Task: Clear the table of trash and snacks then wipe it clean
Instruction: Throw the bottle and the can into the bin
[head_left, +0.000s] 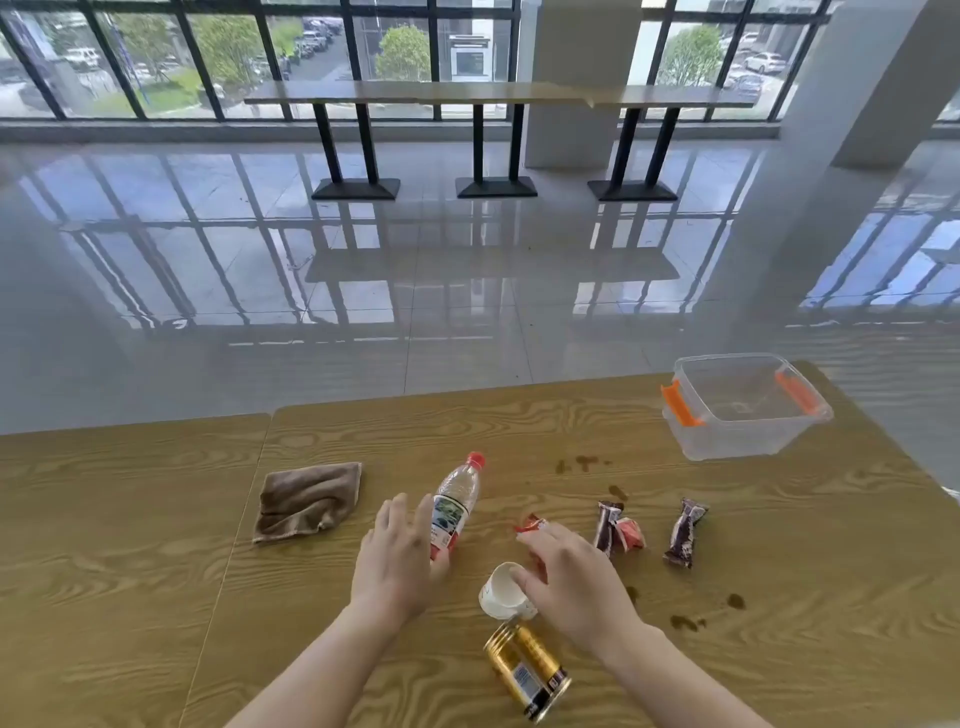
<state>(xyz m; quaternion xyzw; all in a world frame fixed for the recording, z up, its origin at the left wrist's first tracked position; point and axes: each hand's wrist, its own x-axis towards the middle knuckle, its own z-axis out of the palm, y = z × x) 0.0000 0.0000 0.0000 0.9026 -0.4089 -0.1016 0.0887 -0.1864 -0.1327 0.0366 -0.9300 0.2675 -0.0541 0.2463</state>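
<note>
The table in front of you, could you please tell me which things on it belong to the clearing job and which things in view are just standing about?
Job: water bottle, paper cup, gold can, snack packets, brown cloth, clear bin, brown stains.
Standing about: bar tables by the window, white pillar.

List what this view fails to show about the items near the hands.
- Bottle: its base, hidden behind the left hand.
- Red wrapper: mostly covered by the right hand.
- Can: label print too small to read.
- Cup: its contents, since it lies tipped.
</note>
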